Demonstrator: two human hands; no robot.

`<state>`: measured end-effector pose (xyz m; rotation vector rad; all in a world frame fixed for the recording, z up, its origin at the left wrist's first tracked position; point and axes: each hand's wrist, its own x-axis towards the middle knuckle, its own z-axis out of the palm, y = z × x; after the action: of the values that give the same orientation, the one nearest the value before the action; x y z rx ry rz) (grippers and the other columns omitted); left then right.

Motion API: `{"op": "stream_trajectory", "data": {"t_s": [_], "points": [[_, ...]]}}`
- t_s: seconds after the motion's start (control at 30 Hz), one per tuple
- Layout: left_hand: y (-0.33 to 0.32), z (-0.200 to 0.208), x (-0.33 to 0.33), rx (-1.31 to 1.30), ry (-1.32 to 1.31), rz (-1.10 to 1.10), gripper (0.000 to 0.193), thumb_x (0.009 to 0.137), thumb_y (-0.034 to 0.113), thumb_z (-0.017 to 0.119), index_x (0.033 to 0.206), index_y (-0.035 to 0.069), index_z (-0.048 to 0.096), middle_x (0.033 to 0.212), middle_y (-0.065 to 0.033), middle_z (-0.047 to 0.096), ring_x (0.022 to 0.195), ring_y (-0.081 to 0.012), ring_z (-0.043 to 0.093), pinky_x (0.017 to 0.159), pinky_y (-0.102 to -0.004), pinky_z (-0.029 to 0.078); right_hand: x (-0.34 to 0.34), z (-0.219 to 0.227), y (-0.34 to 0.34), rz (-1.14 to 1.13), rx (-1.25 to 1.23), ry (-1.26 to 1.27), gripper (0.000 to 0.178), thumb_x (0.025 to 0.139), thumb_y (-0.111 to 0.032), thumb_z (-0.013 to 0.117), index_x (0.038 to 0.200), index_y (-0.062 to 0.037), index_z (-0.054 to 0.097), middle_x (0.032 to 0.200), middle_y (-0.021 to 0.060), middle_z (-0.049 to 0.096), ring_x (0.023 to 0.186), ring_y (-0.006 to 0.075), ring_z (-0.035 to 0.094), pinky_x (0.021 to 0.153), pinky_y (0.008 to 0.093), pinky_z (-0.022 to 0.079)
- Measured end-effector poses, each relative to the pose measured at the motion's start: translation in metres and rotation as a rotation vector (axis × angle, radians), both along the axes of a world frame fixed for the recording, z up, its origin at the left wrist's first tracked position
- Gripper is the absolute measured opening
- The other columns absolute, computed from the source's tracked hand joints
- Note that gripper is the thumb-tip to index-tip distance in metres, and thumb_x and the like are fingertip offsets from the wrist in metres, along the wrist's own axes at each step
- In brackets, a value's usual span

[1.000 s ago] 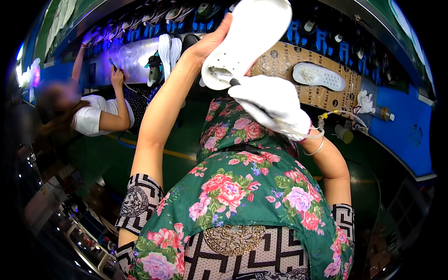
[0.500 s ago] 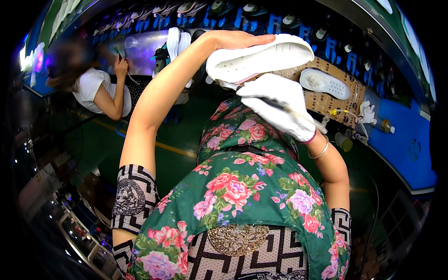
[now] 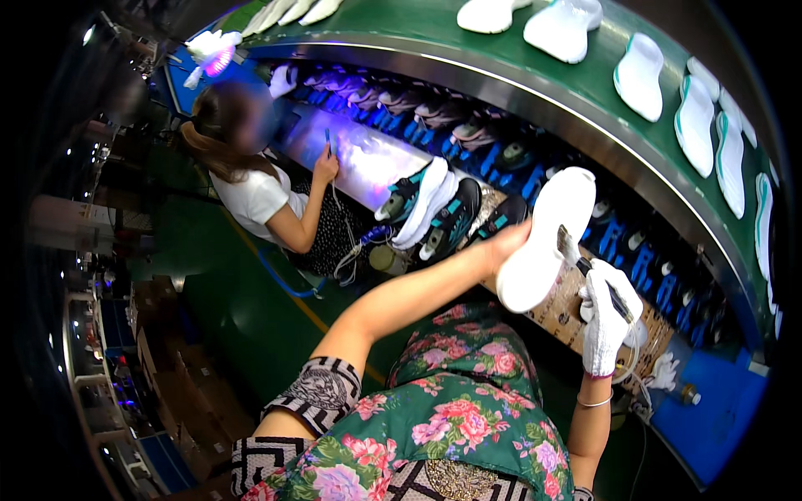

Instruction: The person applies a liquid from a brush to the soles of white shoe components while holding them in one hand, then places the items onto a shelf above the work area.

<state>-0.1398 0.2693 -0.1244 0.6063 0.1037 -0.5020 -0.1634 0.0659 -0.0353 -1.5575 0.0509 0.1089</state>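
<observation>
My bare left hand (image 3: 508,244) grips a white shoe sole (image 3: 545,242) by its left edge, fingers mostly hidden behind it. The sole stands tilted over the bench, a smooth white face toward me. My right hand (image 3: 608,317), in a white knitted glove, is closed around the dark handle of a brush (image 3: 571,250) with a thin tube trailing from it. The brush's tip lies over the sole's right side near the middle; whether it touches cannot be made out.
Black and teal shoes (image 3: 455,219) and white soles (image 3: 424,204) stand left of my hand. A co-worker (image 3: 271,196) sits farther left. Beyond runs a green conveyor (image 3: 401,42) carrying soles, above racked shoes. Cardboard (image 3: 547,313), a loose glove (image 3: 664,371) and a blue tabletop (image 3: 710,417) lie right.
The sole has swung from lying crosswise, hollow side showing, to nearly upright with a smooth face showing. My right hand has moved to its right, brush toward it. The view has turned.
</observation>
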Motion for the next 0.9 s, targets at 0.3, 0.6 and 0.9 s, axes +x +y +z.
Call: {"op": "stream_trajectory", "data": {"t_s": [0.3, 0.6, 0.9], "points": [[-0.004, -0.012, -0.046, 0.049, 0.067, -0.125, 0.046, 0.099, 0.032, 0.049, 0.137, 0.006, 0.045, 0.128, -0.0169, 0.056, 0.105, -0.0321, 0.063, 0.083, -0.0465, 0.058, 0.007, -0.020, -0.014, 0.282, -0.352, -0.436, 0.013, 0.074, 0.003, 0.075, 0.086, 0.0008, 0.071, 0.077, 0.0064, 0.066, 0.068, 0.0148, 0.060, 0.064, 0.0273, 0.047], [-0.022, 0.003, -0.071, -0.664, 0.129, 0.129, 0.062, 0.085, 0.034, 0.049, 0.137, 0.000, 0.045, 0.131, -0.0229, 0.056, 0.111, -0.0429, 0.059, 0.099, -0.0510, 0.046, -0.013, -0.008, 0.003, 0.148, -0.309, -0.526, 0.015, 0.078, 0.005, 0.068, 0.093, 0.0057, 0.070, 0.086, 0.0103, 0.068, 0.077, 0.0179, 0.063, 0.073, 0.0287, 0.050], [-0.056, 0.015, -0.059, -0.405, 0.190, 0.326, 0.090, 0.083, 0.072, 0.051, 0.144, 0.007, 0.037, 0.138, -0.0153, 0.050, 0.126, -0.0325, 0.050, 0.109, -0.0481, 0.038, 0.003, 0.019, 0.011, 0.140, -0.314, -0.714, 0.022, 0.076, -0.001, 0.072, 0.098, 0.0003, 0.072, 0.095, 0.0122, 0.072, 0.086, 0.0242, 0.068, 0.079, 0.0318, 0.053]]}}
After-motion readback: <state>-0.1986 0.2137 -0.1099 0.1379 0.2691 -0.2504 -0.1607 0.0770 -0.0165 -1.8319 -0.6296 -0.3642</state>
